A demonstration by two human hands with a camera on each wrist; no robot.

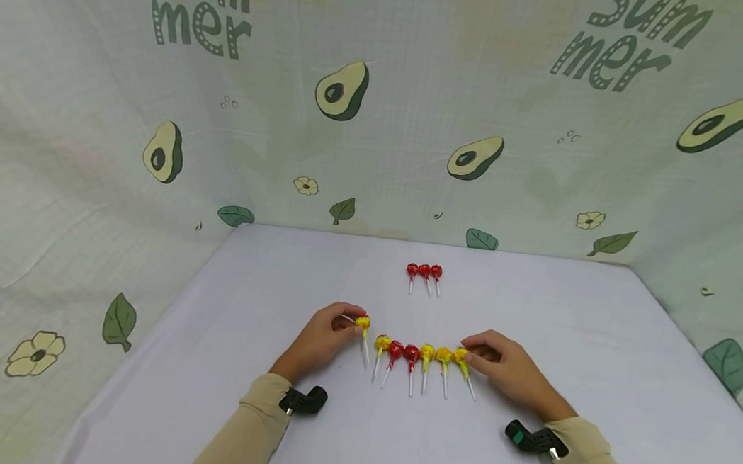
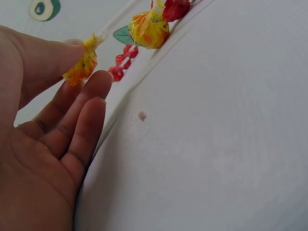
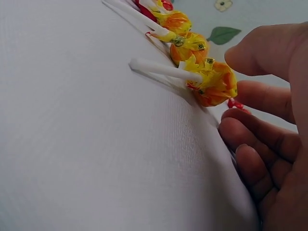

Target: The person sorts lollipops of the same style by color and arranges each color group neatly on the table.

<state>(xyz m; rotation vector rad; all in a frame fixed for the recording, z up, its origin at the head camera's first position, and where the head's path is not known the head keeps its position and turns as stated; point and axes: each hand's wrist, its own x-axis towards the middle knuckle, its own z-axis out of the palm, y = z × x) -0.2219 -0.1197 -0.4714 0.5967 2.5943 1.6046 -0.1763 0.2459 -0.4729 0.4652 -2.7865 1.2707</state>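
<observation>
My left hand (image 1: 330,332) pinches a yellow-wrapped lollipop (image 1: 363,322) by its head between thumb and fingers, its white stick pointing down. In the left wrist view the same yellow lollipop (image 2: 83,65) shows at the thumb tip. Beside it a row of several lollipops lies on the table, with a yellow one (image 1: 382,343) at the left end, red ones (image 1: 411,354) further along and yellow ones to the right. Around the head of the rightmost yellow lollipop (image 3: 214,84), my right hand (image 1: 500,364) has its thumb and fingers parted; whether they touch it is hard to tell.
Three red lollipops (image 1: 424,271) lie side by side farther back on the white table (image 1: 267,268). Behind the table hangs a cloth (image 1: 404,120) printed with avocados and leaves. Black wrist devices (image 1: 304,400) sit on both forearms.
</observation>
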